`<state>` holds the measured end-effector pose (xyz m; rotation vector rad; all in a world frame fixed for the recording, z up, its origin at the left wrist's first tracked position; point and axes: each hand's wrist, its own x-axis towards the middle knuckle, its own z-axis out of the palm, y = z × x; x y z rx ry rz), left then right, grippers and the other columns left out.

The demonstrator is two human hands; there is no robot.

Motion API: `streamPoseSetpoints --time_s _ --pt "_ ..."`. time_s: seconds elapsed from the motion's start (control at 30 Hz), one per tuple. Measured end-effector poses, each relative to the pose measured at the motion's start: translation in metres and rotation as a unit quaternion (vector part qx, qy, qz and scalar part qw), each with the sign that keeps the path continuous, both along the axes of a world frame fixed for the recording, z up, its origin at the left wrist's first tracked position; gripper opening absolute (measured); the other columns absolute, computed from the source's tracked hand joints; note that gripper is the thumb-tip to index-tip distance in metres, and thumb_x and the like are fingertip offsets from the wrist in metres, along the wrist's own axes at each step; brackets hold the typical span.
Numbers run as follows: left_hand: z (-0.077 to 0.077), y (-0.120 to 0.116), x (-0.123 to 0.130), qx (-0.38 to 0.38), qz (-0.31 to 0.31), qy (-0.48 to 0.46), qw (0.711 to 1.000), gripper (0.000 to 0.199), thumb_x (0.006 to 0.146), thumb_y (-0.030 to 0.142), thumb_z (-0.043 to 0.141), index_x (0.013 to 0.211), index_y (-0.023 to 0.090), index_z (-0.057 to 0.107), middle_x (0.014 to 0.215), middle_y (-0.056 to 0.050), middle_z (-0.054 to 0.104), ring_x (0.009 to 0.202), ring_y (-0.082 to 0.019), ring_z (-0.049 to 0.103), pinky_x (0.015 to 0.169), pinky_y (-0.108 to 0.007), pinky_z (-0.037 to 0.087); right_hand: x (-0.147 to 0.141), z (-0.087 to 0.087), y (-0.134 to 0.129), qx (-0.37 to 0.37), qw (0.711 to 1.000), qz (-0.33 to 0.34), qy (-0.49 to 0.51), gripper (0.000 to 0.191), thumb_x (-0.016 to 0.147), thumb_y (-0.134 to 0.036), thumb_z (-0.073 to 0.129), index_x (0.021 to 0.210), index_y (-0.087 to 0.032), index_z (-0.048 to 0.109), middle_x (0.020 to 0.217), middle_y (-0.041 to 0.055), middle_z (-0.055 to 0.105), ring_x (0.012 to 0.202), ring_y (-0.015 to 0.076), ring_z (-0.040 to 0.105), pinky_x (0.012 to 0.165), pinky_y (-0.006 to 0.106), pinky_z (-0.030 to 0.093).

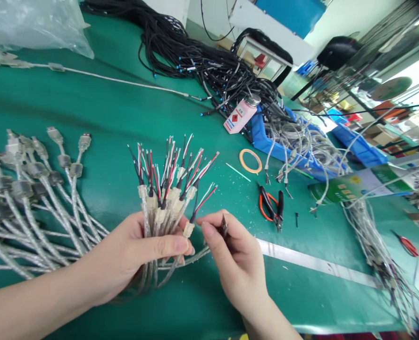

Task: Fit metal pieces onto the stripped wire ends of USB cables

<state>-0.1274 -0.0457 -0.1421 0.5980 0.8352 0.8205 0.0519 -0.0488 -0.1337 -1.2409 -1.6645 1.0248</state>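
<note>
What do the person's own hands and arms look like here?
The left hand and the right hand are both bare, without gloves. The forearms are uncovered where they show: no sleeve, watch or bracelet is visible.

From here, taking the bundle (160,215) in the left hand (131,252) as the dial's centre, I see plugs (23,189) at nine on the table (117,113), a bag (36,28) at eleven, and the cable heap (195,52) between twelve and one. The bottle (238,117) sits at one, beside the bin (261,132). At two lies the ring (241,159), leads (308,134) in the bin behind it, pliers (280,203) at three.
</note>
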Motion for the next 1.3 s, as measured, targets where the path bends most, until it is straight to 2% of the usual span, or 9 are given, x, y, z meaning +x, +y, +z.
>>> streamPoseSetpoints --time_s 0.13,0.3,0.43,0.53,0.6,0.7,0.83,1.1,1.3 --pt "-0.001 -0.002 -0.001 0.010 -0.001 0.031 0.999 0.018 0.079 0.040 0.074 0.079 0.022 0.072 0.071 0.003 0.066 0.065 -0.013 0.051 0.061 -0.024 0.040 0.001 -0.004 -0.001 0.039 0.990 -0.118 0.063 0.009 0.092 -0.020 0.058 0.099 -0.025 0.059 0.075 -0.0034 0.056 0.063 0.0087 0.052 0.057 0.021 0.043" --pt "-0.005 -0.003 -0.003 -0.014 0.027 0.099 0.995 0.018 0.070 0.040 0.081 0.082 0.027 0.078 0.082 0.003 0.072 0.084 -0.018 0.058 0.080 -0.027 0.043 0.008 -0.004 -0.001 0.096 0.960 -0.227 0.133 0.002 0.092 -0.025 0.061 0.093 -0.024 0.061 0.074 -0.0016 0.054 0.062 0.0106 0.050 0.056 0.024 0.041" --pt "-0.008 -0.004 -0.001 0.005 0.018 0.089 0.996 0.014 0.069 0.035 0.083 0.081 0.028 0.079 0.080 0.004 0.073 0.083 -0.018 0.060 0.081 -0.028 0.044 0.008 -0.005 -0.001 -0.049 0.981 -0.093 0.162 0.013 0.093 -0.034 0.060 0.100 -0.024 0.066 0.077 0.0002 0.061 0.052 0.0078 0.043 0.048 0.024 0.035" --pt "-0.009 -0.005 0.002 0.042 -0.024 0.054 0.997 0.009 0.076 0.026 0.077 0.085 0.028 0.078 0.079 0.005 0.073 0.080 -0.018 0.061 0.082 -0.028 0.045 0.002 -0.008 0.001 -0.154 0.967 0.029 0.203 0.017 0.090 -0.039 0.063 0.097 -0.023 0.067 0.080 -0.0003 0.062 0.049 0.0056 0.038 0.044 0.022 0.030" --pt "-0.008 -0.006 0.003 0.044 -0.037 0.041 0.997 0.011 0.077 0.026 0.076 0.088 0.027 0.078 0.079 0.004 0.073 0.082 -0.018 0.061 0.082 -0.028 0.045 -0.002 -0.008 0.001 -0.162 0.960 0.048 0.224 0.017 0.089 -0.039 0.065 0.087 -0.022 0.065 0.077 -0.0016 0.058 0.049 0.0050 0.038 0.044 0.022 0.029" --pt "-0.005 -0.005 0.002 0.012 0.019 0.057 0.998 0.011 0.077 0.035 0.076 0.075 0.024 0.075 0.071 0.003 0.068 0.081 -0.017 0.059 0.077 -0.024 0.044 -0.004 -0.008 0.002 -0.155 0.964 0.038 0.211 0.025 0.088 -0.039 0.066 0.075 -0.019 0.061 0.071 -0.0030 0.051 0.051 0.0056 0.036 0.047 0.023 0.030" --pt "-0.004 -0.004 -0.001 -0.025 0.025 0.022 0.999 0.020 0.080 0.040 0.074 0.074 0.022 0.070 0.056 0.005 0.055 0.056 -0.010 0.044 0.055 -0.020 0.035 -0.007 -0.004 0.000 -0.177 0.967 0.063 0.174 0.031 0.085 -0.042 0.069 0.068 -0.018 0.057 0.065 -0.0042 0.047 0.057 0.0080 0.038 0.054 0.025 0.031" --pt "-0.003 -0.002 0.001 -0.048 0.012 -0.014 0.999 0.025 0.067 0.040 0.084 0.077 0.020 0.074 0.066 0.004 0.060 0.060 -0.010 0.046 0.056 -0.020 0.036 -0.008 -0.002 -0.006 -0.033 0.999 0.041 -0.003 0.046 0.088 -0.040 0.066 0.056 -0.019 0.041 0.057 -0.0056 0.039 0.055 0.0088 0.038 0.051 0.023 0.031" --pt "-0.003 0.000 -0.002 0.010 0.000 -0.025 1.000 0.020 0.078 0.040 0.077 0.077 0.020 0.073 0.062 0.003 0.066 0.065 -0.012 0.053 0.064 -0.022 0.040 0.006 0.000 -0.007 0.079 0.993 0.042 -0.079 0.024 0.102 -0.027 0.038 0.112 -0.018 0.058 0.092 0.0037 0.060 0.084 0.0136 0.057 0.073 0.027 0.045"
